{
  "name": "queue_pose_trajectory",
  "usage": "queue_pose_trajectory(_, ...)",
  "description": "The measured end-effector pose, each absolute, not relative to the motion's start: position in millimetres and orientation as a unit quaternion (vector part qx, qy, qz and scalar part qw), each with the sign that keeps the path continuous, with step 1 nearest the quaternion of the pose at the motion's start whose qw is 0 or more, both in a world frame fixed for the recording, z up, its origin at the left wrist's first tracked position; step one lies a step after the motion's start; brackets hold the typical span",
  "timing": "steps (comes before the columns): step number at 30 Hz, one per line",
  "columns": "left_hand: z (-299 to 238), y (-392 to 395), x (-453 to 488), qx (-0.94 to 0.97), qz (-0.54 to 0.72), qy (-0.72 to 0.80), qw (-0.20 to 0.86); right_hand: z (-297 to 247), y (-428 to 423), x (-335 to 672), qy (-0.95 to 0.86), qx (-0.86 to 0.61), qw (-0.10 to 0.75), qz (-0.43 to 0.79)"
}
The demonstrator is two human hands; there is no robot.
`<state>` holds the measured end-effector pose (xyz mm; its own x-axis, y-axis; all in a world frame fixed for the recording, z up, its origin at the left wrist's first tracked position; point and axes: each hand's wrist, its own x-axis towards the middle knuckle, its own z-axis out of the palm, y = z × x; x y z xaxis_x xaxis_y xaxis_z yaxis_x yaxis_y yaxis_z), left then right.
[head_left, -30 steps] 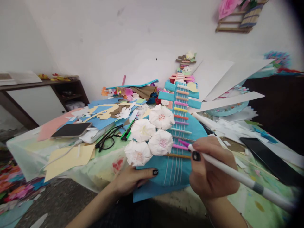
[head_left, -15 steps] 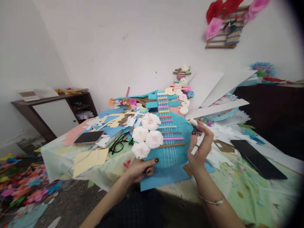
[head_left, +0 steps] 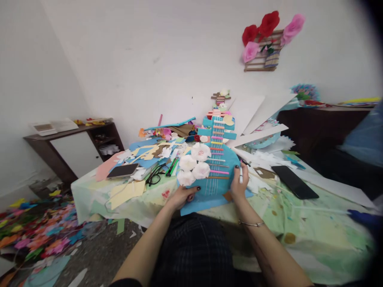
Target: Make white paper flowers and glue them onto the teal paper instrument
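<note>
Standing tilted back before me is a blue paper craft lute (head_left: 218, 189), with white strings and several coloured bars across its front. White paper flowers (head_left: 201, 170) cluster on its left side. My left hand (head_left: 184, 196) grips the lute's lower left edge, thumb in front and the other fingers mostly hidden behind. At the right edge, my right hand (head_left: 240, 181) holds the lute between thumb and fingers. A thin dark object (head_left: 245, 162) shows just beyond the right fingers; I cannot make out its kind. Beneath the lute lies a blue sheet (head_left: 194, 207).
Paper scraps (head_left: 143, 151), a phone (head_left: 122, 170), black-framed glasses (head_left: 155, 174) and a green cutter (head_left: 172, 167) lie left. Another dark phone (head_left: 295, 182) and white offcuts (head_left: 266, 163) are right. Smaller craft lutes (head_left: 221, 99) lean behind. Part of a person (head_left: 365, 139) shows far right.
My right hand was raised beside the lute with a small white object at its fingers; it now grips the lute's edge. The view has shifted right and widened, bringing a person into sight.
</note>
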<state>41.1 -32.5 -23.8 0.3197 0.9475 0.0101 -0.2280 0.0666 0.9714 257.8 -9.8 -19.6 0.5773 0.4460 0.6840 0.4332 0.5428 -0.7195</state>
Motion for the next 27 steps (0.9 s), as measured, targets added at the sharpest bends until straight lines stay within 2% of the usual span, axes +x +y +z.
queue_pose_trajectory(18, -32.7, -26.2, 38.0, 0.516, 0.451, 0.39, 0.615, -28.1, -13.9, 270.4, -0.464, -0.521, 0.717, 0.008)
queue_pose_trajectory(27, -20.2, -41.7, 36.6, 0.535, 0.427, 0.435, 0.584, -30.9, -10.5, 271.6, -0.472, -0.551, 0.689, 0.008)
